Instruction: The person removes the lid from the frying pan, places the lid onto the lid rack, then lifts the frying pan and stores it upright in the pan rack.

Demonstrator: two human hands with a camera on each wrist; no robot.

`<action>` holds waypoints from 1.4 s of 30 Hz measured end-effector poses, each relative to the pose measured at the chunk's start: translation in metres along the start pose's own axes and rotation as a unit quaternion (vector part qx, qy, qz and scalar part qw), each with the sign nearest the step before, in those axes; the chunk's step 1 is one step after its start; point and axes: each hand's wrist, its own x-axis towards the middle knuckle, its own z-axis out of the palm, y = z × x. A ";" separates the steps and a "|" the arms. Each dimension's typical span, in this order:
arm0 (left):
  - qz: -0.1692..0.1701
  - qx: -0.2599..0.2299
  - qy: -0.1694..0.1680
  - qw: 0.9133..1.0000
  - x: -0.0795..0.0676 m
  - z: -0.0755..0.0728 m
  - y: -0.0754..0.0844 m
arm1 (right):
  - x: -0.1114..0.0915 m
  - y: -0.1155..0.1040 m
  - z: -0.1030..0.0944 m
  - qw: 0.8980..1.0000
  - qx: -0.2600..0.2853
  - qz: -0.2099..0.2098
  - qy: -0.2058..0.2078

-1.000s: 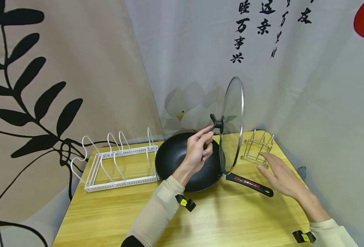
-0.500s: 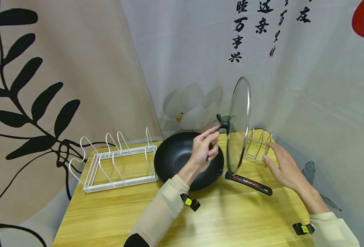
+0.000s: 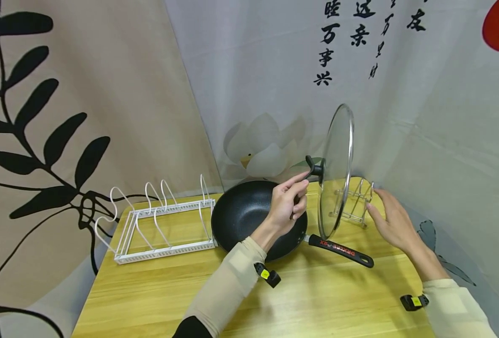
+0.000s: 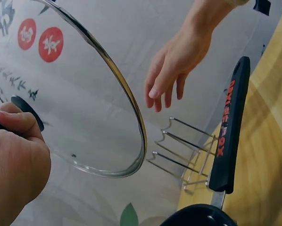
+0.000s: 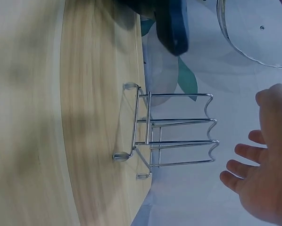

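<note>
My left hand [image 3: 285, 206] grips the black knob [image 3: 317, 170] of a round glass lid [image 3: 351, 141] with a metal rim. The lid stands on edge in the air, above the handle side of a black wok [image 3: 243, 216]. Beyond it, at the table's back right, is a small metal wire rack [image 5: 178, 119], partly seen through the glass in the head view. Beside that rack hovers my right hand [image 3: 395, 225], fingers extended and holding nothing. In the right wrist view its fingertips are apart from the wire loops.
On the left of the wooden table [image 3: 148, 291] lies a white rack [image 3: 165, 253] with upright loops, its right end close against the wok. The wok's black handle [image 3: 342, 252] points to the front right. Printed curtains [image 3: 423, 117] hang behind the table.
My left hand has carried the lid rightward, from over the wok's right edge to in front of the wire rack. My right hand has shifted slightly to the right.
</note>
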 end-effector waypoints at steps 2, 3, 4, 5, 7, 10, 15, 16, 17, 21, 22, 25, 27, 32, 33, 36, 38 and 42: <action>0.001 0.001 -0.005 1.000 0.001 0.002 -0.001 | 0.001 0.003 0.000 1.000 0.002 0.004 0.001; 0.001 0.002 -0.008 1.000 0.002 0.003 -0.002 | 0.002 0.004 0.000 1.000 0.003 0.006 0.002; 0.000 0.003 -0.010 1.000 0.003 0.004 -0.003 | 0.002 0.006 0.000 1.000 0.005 0.008 0.002; -0.001 0.002 -0.012 1.000 0.003 0.005 -0.004 | 0.003 0.007 -0.001 1.000 0.005 0.011 0.002; -0.004 0.001 -0.015 1.000 0.004 0.006 -0.005 | 0.005 0.010 0.000 1.000 0.005 0.017 0.001; -0.008 -0.003 -0.018 1.000 0.006 0.008 -0.007 | 0.007 0.014 0.000 1.000 0.005 0.027 -0.002; -0.009 -0.005 -0.022 1.000 0.008 0.011 -0.009 | 0.011 0.019 0.002 0.999 0.005 0.041 -0.008; -0.009 -0.005 -0.022 1.000 0.008 0.012 -0.009 | 0.012 0.020 0.003 0.999 0.006 0.045 -0.010; -0.009 -0.005 -0.023 1.000 0.008 0.012 -0.010 | 0.013 0.022 0.003 0.999 0.007 0.048 -0.011; -0.010 -0.009 -0.028 1.000 0.010 0.014 -0.011 | 0.016 0.026 0.004 0.998 0.009 0.058 -0.017; -0.010 -0.012 -0.030 0.999 0.011 0.015 -0.012 | 0.017 0.026 0.005 0.998 0.011 0.060 -0.018; -0.011 -0.015 -0.033 0.999 0.012 0.016 -0.013 | 0.019 0.029 0.006 0.998 0.014 0.063 -0.018; -0.011 -0.016 -0.034 0.999 0.013 0.017 -0.014 | 0.021 0.030 0.006 0.997 0.016 0.066 -0.020; -0.013 -0.015 -0.033 0.999 0.017 0.018 -0.014 | 0.024 0.034 0.008 0.997 0.023 0.074 -0.032; -0.013 -0.014 -0.033 0.999 0.018 0.018 -0.014 | 0.024 0.035 0.008 0.996 0.025 0.076 -0.035; -0.013 -0.008 -0.033 0.999 0.019 0.018 -0.014 | 0.026 0.037 0.008 0.995 0.038 0.084 -0.043; -0.013 -0.003 -0.035 0.999 0.021 0.018 -0.014 | 0.028 0.038 0.008 0.994 0.049 0.089 -0.046; -0.015 -0.001 -0.041 0.999 0.024 0.019 -0.013 | 0.031 0.040 0.008 0.992 0.069 0.095 -0.046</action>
